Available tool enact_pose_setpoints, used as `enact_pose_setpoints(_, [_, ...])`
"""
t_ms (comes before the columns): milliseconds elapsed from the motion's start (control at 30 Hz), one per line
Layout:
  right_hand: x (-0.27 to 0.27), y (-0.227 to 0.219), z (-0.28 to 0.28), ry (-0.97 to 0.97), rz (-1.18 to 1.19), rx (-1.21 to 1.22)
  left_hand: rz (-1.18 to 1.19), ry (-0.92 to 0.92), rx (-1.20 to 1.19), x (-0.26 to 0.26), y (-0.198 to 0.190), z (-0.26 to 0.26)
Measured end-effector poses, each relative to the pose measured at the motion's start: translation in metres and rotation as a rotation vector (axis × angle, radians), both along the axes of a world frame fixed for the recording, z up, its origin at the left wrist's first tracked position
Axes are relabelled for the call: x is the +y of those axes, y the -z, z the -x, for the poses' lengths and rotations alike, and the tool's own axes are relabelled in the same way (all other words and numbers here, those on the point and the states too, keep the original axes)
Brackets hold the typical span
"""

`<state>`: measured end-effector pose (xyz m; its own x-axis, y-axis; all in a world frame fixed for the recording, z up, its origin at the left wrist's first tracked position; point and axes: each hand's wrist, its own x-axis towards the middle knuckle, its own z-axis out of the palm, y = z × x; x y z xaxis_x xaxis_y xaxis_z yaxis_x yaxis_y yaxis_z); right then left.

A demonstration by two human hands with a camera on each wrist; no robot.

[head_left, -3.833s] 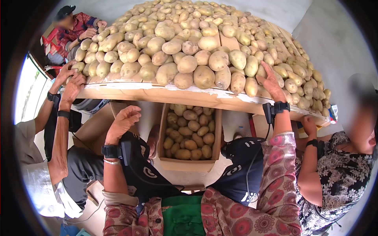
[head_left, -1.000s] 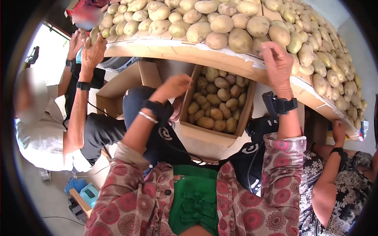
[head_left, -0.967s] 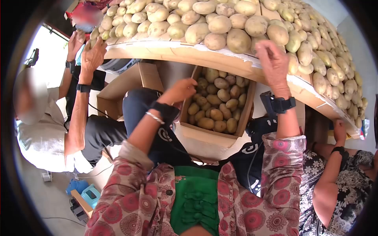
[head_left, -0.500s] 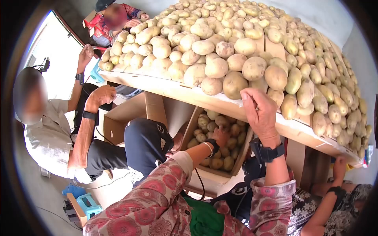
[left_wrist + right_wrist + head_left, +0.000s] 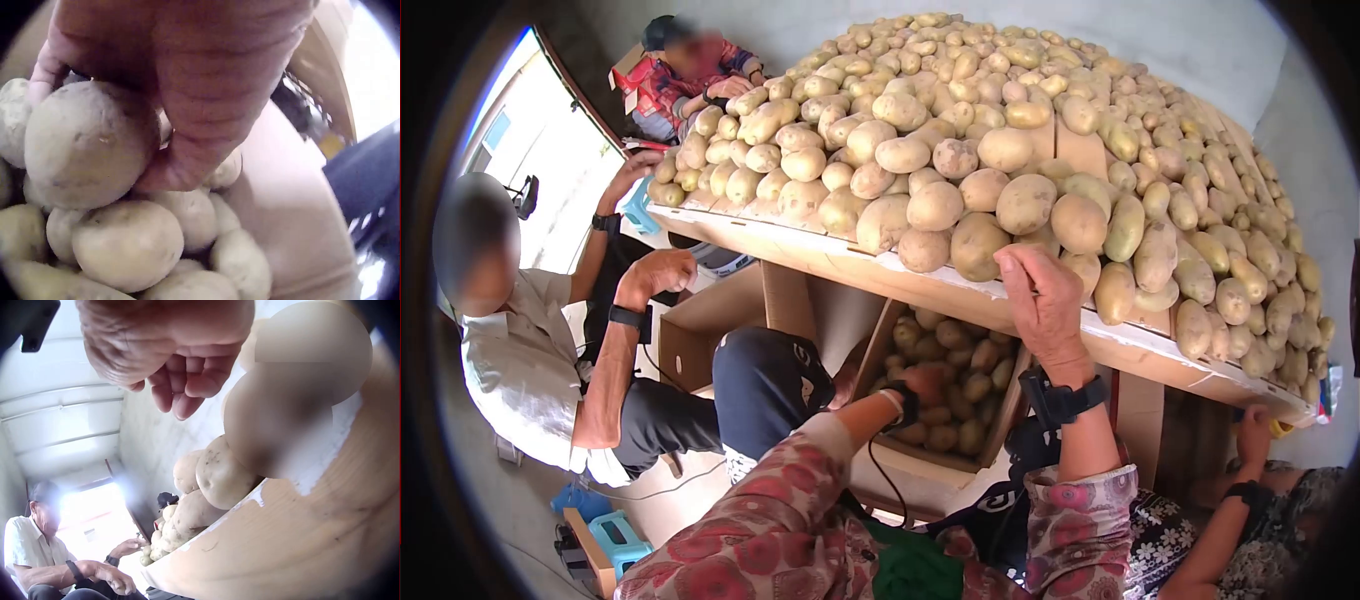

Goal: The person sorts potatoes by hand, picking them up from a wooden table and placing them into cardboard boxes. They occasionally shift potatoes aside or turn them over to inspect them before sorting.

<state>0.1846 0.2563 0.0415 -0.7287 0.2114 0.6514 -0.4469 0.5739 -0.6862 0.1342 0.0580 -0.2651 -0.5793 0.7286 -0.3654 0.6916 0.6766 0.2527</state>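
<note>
My left hand (image 5: 925, 382) reaches down into a cardboard box (image 5: 1006, 412) of potatoes between the knees. In the left wrist view its thumb and fingers grip a large round potato (image 5: 87, 147), just over other potatoes (image 5: 128, 244) in the box. My right hand (image 5: 1045, 305) is at the front edge of the table, its fingers loosely curled with nothing in them. Close by it lie large potatoes (image 5: 980, 247) at the front of the pile; in the right wrist view the right hand's fingertips (image 5: 182, 403) hang apart from them.
A broad heap of potatoes (image 5: 1000, 150) covers the cardboard-edged table (image 5: 800, 240). Another person in a white shirt (image 5: 525, 385) sits at the left, beside an open cardboard box (image 5: 715, 320). One person sits at the far left corner, and another person's arm (image 5: 1215, 535) shows at right.
My left hand has gone from above the lap down into the box and now grips a potato. The right hand has drawn back from the pile to the table edge. The head view has shifted.
</note>
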Motion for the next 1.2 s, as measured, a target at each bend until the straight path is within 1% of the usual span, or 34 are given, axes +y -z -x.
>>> enact_pose_setpoints(67, [0.000,0.001,0.002,0.018,0.010,0.036,-0.129,0.042,-0.074,-0.012,-0.037,0.006])
enact_pose_setpoints(100, [0.000,0.000,0.002,0.013,0.015,0.036,-0.130,-0.132,-0.122,-0.010,-0.068,0.010])
enact_pose_setpoints(133, [0.003,-0.001,0.002,0.041,0.025,0.025,-0.128,-0.316,-0.170,-0.008,-0.106,0.015])
enact_pose_setpoints(200, [0.005,-0.004,0.004,0.065,0.034,0.021,-0.425,-0.476,-0.247,-0.020,-0.185,0.023])
enact_pose_setpoints(233, [0.006,-0.006,0.005,0.087,0.082,0.046,-0.637,-0.500,-0.293,-0.024,-0.223,0.021])
enact_pose_setpoints(267, [0.008,-0.009,0.006,0.110,0.131,0.070,-0.850,-0.518,-0.338,-0.028,-0.251,0.022])
enact_pose_setpoints(333, [0.009,-0.010,0.008,0.109,0.140,0.096,-1.152,-0.337,0.014,-0.035,-0.276,0.041])
enact_pose_setpoints(400, [0.007,-0.015,0.003,0.175,0.078,0.005,-1.159,-0.426,0.323,-0.032,-0.319,0.044])
enact_pose_setpoints(433, [0.008,-0.010,0.008,0.194,0.033,0.060,-1.164,-0.319,0.522,-0.031,-0.326,0.061])
enact_pose_setpoints(467, [0.008,-0.008,0.011,0.182,0.051,0.075,-1.157,-0.215,0.703,-0.028,-0.327,0.080])
enact_pose_setpoints(500, [0.005,-0.007,0.010,0.170,0.065,0.082,-1.122,-0.184,0.735,-0.022,-0.335,0.088])
enact_pose_setpoints(533, [0.003,-0.004,0.008,0.181,0.060,0.033,-1.100,-0.144,0.776,-0.013,-0.339,0.097])
enact_pose_setpoints(567, [0.001,-0.005,0.010,0.165,0.097,0.016,-1.104,-0.155,0.742,-0.002,-0.328,0.105])
enact_pose_setpoints(633, [0.001,-0.002,0.010,0.154,0.132,-0.012,-0.987,0.024,0.900,0.014,-0.315,0.111])
enact_pose_setpoints(667, [0.002,0.000,0.011,0.149,0.138,-0.022,-0.992,0.016,0.886,0.013,-0.309,0.112])
enact_pose_setpoints(733, [0.002,0.002,0.013,0.144,0.139,-0.043,-0.852,0.069,0.733,0.009,-0.314,0.111])
enact_pose_setpoints(767, [-0.001,0.004,0.013,0.125,0.146,-0.016,-0.937,-0.013,0.568,0.009,-0.313,0.109])
enact_pose_setpoints(800, [-0.006,0.007,0.014,0.102,0.153,0.010,-0.934,-0.025,0.555,0.005,-0.310,0.107])
enact_pose_setpoints(833, [-0.010,0.009,0.013,0.100,0.149,-0.001,-0.912,-0.017,0.626,0.004,-0.307,0.107])
enact_pose_setpoints(867, [-0.013,0.012,0.007,0.005,0.146,-0.104,-0.895,-0.006,0.696,0.004,-0.305,0.108])
enact_pose_setpoints(900, [-0.016,0.014,0.002,-0.086,0.141,-0.208,-0.886,-0.031,0.628,0.002,-0.307,0.105])
enact_pose_setpoints(933, [-0.021,0.023,0.000,-0.182,0.151,-0.193,-0.899,-0.037,0.615,0.002,-0.305,0.101])
enact_pose_setpoints(967, [-0.028,0.029,-0.005,-0.281,0.200,-0.321,-0.971,-0.067,0.653,0.003,-0.304,0.098])
enact_pose_setpoints(1000, [-0.032,0.038,-0.010,-0.346,0.253,-0.545,-1.042,-0.099,0.696,0.003,-0.304,0.097])
enact_pose_setpoints(1033, [-0.040,0.052,-0.012,-0.337,0.262,-0.774,-1.119,-0.076,0.668,0.004,-0.300,0.098])
enact_pose_setpoints(1067, [-0.047,0.076,-0.011,-0.308,0.226,-0.964,-1.148,-0.074,0.681,0.004,-0.296,0.101])
enact_pose_setpoints(1100, [-0.038,0.122,-0.006,-0.375,-0.400,-0.987,-1.164,-0.100,0.760,0.006,-0.292,0.107])
enact_pose_setpoints(1133, [-0.030,0.167,0.000,-0.412,-0.996,-0.837,-1.181,-0.122,0.843,0.008,-0.290,0.112])
enact_pose_setpoints(1167, [-0.019,0.192,-0.009,-0.236,-0.530,-1.137,-1.184,-0.130,0.791,0.009,-0.287,0.112])
enact_pose_setpoints(1200, [-0.006,0.213,-0.008,-0.125,-0.484,-1.208,-1.183,-0.137,0.725,0.009,-0.286,0.107])
